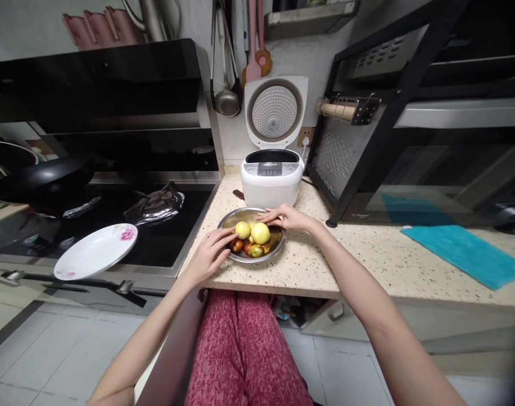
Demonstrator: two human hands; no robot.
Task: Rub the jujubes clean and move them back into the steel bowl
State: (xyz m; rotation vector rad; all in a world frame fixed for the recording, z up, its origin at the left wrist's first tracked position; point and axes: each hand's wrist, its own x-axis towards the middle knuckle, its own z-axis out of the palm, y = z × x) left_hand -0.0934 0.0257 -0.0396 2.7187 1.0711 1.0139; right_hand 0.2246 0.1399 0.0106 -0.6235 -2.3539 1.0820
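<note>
Two bare hands meet at a metal bowl (278, 241) of fruit that sits on the speckled counter (367, 248), close to its front edge and just in front of a white rice cooker (272, 177). Inside the bowl lie two pale yellow fruits (260, 233), the larger toward the right, with several small reddish-brown and green fruits (256, 251) below and between them. The left hand (207, 257) rests at the bowl's near left rim, its fingers loosely spread and slightly curled, the tips reaching over the rim to touch the smaller yellow fruit and the dark fruit beneath it; it grips nothing. The right hand (287, 217) lies flat over the far right rim, palm down, fingers extended and held nearly together, pointing left, the tips just beside the larger yellow fruit; whether they touch it cannot be told.

The rice cooker's lid (275, 110) stands open and upright against the wall. To the left, a black cooktop (114, 225) carries crumpled foil (156, 204) and a dark pan (41, 180), while a white plate with a pink flower (96, 250) overhangs the cooktop's front edge. Ladles and a pink spatula (253, 62) hang above the cooker. A black metal rack (367, 141) stands to the right, and a teal cloth (464, 254) lies flat on the counter before it. Red patterned trousers (240, 349) show below the counter edge.
</note>
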